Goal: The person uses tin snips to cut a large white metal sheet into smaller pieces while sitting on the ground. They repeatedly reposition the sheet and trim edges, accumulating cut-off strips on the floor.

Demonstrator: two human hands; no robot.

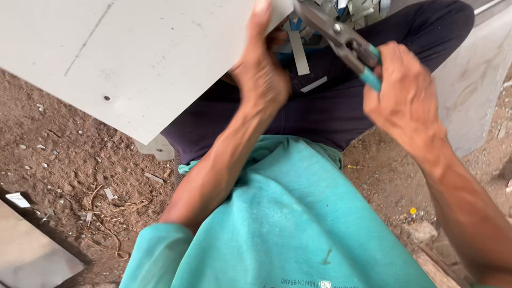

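Head view shows us our left hand (260, 74) pinching the grey metal sheet (133, 53) steady above our lap while our right hand (402, 96) squeezes the teal-handled snips (341, 40) cutting at its edge.

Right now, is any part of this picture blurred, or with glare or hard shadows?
Head view: soft, even daylight, no hard shadows; the grey metal sheet shows no glare; the left hand and right hand on the snips are slightly motion-blurred; the dirt ground is sharper.
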